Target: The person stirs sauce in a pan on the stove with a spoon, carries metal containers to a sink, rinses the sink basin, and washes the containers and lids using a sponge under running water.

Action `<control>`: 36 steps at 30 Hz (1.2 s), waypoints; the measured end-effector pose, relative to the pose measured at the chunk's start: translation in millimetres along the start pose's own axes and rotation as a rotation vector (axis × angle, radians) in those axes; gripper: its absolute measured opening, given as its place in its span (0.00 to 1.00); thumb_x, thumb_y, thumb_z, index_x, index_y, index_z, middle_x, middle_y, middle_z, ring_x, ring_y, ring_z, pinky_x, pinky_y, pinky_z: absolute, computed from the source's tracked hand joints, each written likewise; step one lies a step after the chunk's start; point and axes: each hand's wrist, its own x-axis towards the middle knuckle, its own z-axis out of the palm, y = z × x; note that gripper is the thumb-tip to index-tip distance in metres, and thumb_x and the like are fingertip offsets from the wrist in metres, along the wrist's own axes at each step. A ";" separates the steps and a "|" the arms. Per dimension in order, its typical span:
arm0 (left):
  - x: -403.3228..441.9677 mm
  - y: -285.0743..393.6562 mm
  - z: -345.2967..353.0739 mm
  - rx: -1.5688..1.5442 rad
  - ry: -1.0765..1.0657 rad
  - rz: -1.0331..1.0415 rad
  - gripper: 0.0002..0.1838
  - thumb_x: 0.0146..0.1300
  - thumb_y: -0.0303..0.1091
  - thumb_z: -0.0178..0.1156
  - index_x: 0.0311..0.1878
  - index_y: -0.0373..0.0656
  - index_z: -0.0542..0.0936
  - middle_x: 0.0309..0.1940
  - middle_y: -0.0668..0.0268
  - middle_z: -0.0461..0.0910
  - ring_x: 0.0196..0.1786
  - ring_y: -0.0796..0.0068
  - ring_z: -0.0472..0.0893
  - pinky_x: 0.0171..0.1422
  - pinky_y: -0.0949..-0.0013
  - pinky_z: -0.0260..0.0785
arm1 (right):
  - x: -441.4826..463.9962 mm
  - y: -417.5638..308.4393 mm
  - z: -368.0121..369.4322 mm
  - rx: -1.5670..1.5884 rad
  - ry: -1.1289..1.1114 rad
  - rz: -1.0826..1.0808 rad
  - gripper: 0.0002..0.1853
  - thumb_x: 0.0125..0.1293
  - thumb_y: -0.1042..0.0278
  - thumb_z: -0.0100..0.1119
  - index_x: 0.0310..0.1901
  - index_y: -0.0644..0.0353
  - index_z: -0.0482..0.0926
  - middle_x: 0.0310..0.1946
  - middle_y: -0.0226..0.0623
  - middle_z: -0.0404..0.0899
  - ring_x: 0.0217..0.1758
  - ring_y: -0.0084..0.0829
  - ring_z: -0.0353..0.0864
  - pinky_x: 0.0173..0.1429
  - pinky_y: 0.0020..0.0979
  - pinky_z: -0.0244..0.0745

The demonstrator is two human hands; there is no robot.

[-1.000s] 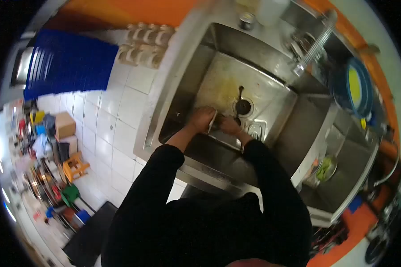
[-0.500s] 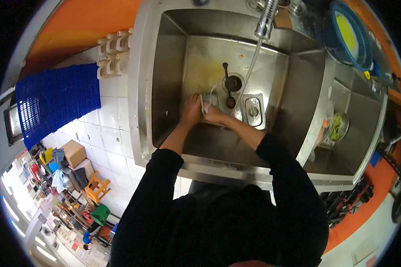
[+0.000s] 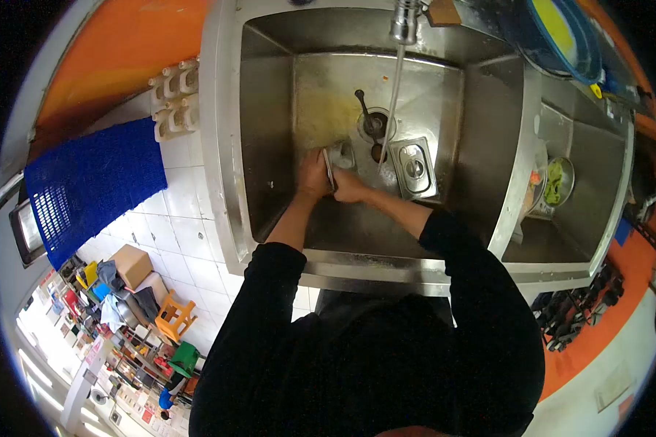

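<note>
Low in the left part of the sink (image 3: 481,138), my left hand (image 3: 313,175) grips the rim of a small steel food pan (image 3: 342,154), tilted on its side. My right hand (image 3: 350,186) is closed at the near end of the same rim, its fingertips partly hidden. A steel lid with a centre handle (image 3: 415,168) lies to the right of my hands. A dark-handled ladle (image 3: 364,108) rests across the drain (image 3: 388,125). Water (image 3: 393,109) streams from the spray tap (image 3: 404,28) and lands between pan and lid.
Right of the divider, a second basin (image 3: 543,251) holds a bowl of green vegetables (image 3: 557,182). A blue tub (image 3: 587,54) stands at the back right. On the left are several plastic jugs (image 3: 175,120), a blue mat (image 3: 98,175) and an orange stool (image 3: 173,317).
The view has shifted, moving the tap and lid slightly in the picture. The pan has tipped a little, and the whitish patch beside my right hand no longer shows.
</note>
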 end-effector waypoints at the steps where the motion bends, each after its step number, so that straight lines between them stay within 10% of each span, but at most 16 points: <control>1: 2.3 -3.3 3.7 0.014 0.022 0.012 0.39 0.26 0.33 0.71 0.49 0.35 0.68 0.47 0.52 0.69 0.52 0.52 0.69 0.56 0.55 0.61 | 2.4 -6.8 -2.2 0.200 0.012 0.059 0.39 0.40 0.74 0.59 0.59 0.64 0.60 0.56 0.55 0.65 0.63 0.52 0.60 0.65 0.42 0.55; 7: 7.4 -10.0 6.4 -0.019 0.059 0.082 0.38 0.28 0.34 0.70 0.49 0.33 0.68 0.47 0.50 0.70 0.52 0.51 0.69 0.58 0.56 0.60 | 3.8 90.4 -8.8 -0.591 0.125 -0.373 0.45 0.41 0.71 0.63 0.63 0.65 0.54 0.64 0.54 0.53 0.68 0.48 0.51 0.69 0.39 0.50; 10: 11.5 -13.8 -3.2 0.026 -0.003 0.110 0.37 0.30 0.32 0.69 0.50 0.34 0.68 0.48 0.51 0.70 0.54 0.51 0.68 0.59 0.56 0.59 | 2.0 66.3 -3.2 -0.653 0.227 -0.258 0.44 0.34 0.71 0.68 0.59 0.66 0.61 0.59 0.54 0.60 0.64 0.50 0.57 0.66 0.41 0.54; 14: 17.4 -17.6 1.0 0.081 -0.110 0.114 0.37 0.35 0.30 0.67 0.54 0.36 0.66 0.52 0.52 0.68 0.58 0.53 0.65 0.62 0.57 0.56 | -11.4 -22.2 -16.2 0.001 0.096 -0.167 0.46 0.34 0.66 0.74 0.59 0.66 0.61 0.56 0.51 0.64 0.62 0.43 0.62 0.64 0.41 0.57; 18: 27.6 -11.6 3.7 0.166 0.286 0.129 0.26 0.53 0.23 0.53 0.58 0.34 0.63 0.60 0.52 0.61 0.64 0.52 0.60 0.67 0.52 0.51 | 4.3 -68.3 -60.8 1.156 0.172 0.091 0.38 0.38 0.63 0.74 0.52 0.65 0.65 0.45 0.47 0.72 0.51 0.46 0.70 0.52 0.38 0.66; 21: 18.7 -21.6 43.2 -0.236 0.188 -0.027 0.24 0.56 0.21 0.49 0.58 0.35 0.63 0.61 0.52 0.59 0.63 0.50 0.59 0.66 0.49 0.50 | 32.1 -21.4 -52.7 0.073 0.539 -0.073 0.35 0.40 0.64 0.73 0.50 0.67 0.66 0.43 0.48 0.72 0.49 0.46 0.71 0.50 0.37 0.67; 25: 23.1 -53.6 32.0 -0.222 -0.192 0.257 0.30 0.59 0.29 0.48 0.65 0.37 0.53 0.67 0.49 0.48 0.68 0.49 0.50 0.67 0.48 0.49 | 53.7 86.2 -46.2 -0.118 0.306 -0.197 0.35 0.40 0.71 0.66 0.55 0.63 0.65 0.50 0.52 0.68 0.53 0.47 0.68 0.54 0.38 0.65; 28: 58.6 -30.9 9.8 -0.454 0.134 -0.173 0.38 0.59 0.42 0.53 0.69 0.43 0.48 0.69 0.53 0.43 0.70 0.50 0.45 0.69 0.49 0.44 | 50.7 103.5 -46.8 -0.594 0.312 -0.291 0.31 0.44 0.77 0.59 0.55 0.61 0.66 0.51 0.52 0.67 0.56 0.46 0.66 0.56 0.42 0.64; 36: 93.5 -7.4 49.5 -0.185 0.237 -0.306 0.42 0.55 0.63 0.50 0.69 0.53 0.53 0.71 0.60 0.41 0.71 0.53 0.40 0.70 0.48 0.33 | 50.1 44.6 -33.8 -0.783 0.367 -0.284 0.22 0.53 0.75 0.53 0.52 0.68 0.67 0.49 0.52 0.71 0.55 0.49 0.68 0.55 0.46 0.64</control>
